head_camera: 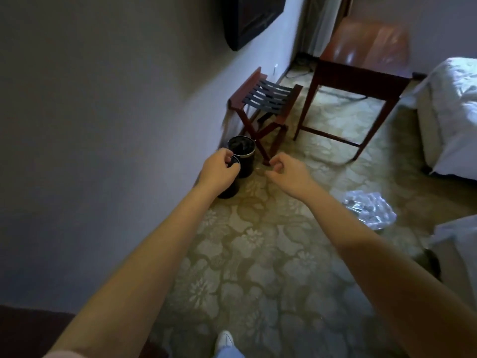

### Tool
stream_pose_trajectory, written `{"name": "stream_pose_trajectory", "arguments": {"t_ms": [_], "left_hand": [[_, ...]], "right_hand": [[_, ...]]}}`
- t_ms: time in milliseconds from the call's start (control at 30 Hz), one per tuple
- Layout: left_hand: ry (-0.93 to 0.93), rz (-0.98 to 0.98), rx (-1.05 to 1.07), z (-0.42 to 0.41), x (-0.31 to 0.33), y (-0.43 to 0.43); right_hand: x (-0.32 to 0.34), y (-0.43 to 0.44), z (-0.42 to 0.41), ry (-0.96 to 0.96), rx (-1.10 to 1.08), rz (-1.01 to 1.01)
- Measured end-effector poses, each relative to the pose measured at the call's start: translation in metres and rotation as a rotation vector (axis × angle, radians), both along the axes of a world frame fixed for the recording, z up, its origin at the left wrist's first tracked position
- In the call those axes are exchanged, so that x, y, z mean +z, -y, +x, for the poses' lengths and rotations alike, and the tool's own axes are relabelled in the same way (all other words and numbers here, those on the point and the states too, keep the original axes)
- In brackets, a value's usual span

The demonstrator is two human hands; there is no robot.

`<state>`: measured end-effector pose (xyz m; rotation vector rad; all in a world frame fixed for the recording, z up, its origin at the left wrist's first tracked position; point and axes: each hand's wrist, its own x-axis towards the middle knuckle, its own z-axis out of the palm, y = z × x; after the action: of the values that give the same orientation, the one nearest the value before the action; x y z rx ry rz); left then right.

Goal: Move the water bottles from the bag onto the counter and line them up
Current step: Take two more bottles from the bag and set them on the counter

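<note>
A crumpled clear plastic bag (369, 211) lies on the patterned carpet at the right, and what is inside it is blurred. No separate water bottle can be made out. Both my arms reach forward over the floor. My left hand (219, 170) hangs in front of two black bins by the wall, its fingers loosely curled with nothing seen in them. My right hand (286, 173) is beside it, about a hand's width to the right, also loosely curled and holding nothing. The bag is well to the right of and below my right forearm.
Two black round bins (245, 153) stand against the white wall (103, 125). Behind them are a folding luggage rack (268, 99) and a dark wooden table (361, 68). A bed (454, 112) is at the right. A dark wooden edge (25, 321) shows at the bottom left.
</note>
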<state>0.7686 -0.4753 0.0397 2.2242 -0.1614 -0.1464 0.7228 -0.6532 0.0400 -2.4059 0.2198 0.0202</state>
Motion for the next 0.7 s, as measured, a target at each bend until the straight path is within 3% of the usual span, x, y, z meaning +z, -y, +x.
{"name": "stream_pose_trajectory", "arguments": {"t_ms": [233, 467, 700], "left_hand": [[-0.114, 0.096, -0.153, 0.04, -0.037, 0.17], [-0.186, 0.198, -0.159, 0.046, -0.061, 0.351], [-0.204, 0.254, -0.208, 0.08, -0.077, 0.486]], "right_hand": [[-0.044, 0.162, 0.019, -0.093, -0.085, 0.034], [-0.066, 0.343, 0.033, -0.183, -0.087, 0.033], [-0.083, 0.469, 0.07, -0.257, -0.123, 0.033]]}}
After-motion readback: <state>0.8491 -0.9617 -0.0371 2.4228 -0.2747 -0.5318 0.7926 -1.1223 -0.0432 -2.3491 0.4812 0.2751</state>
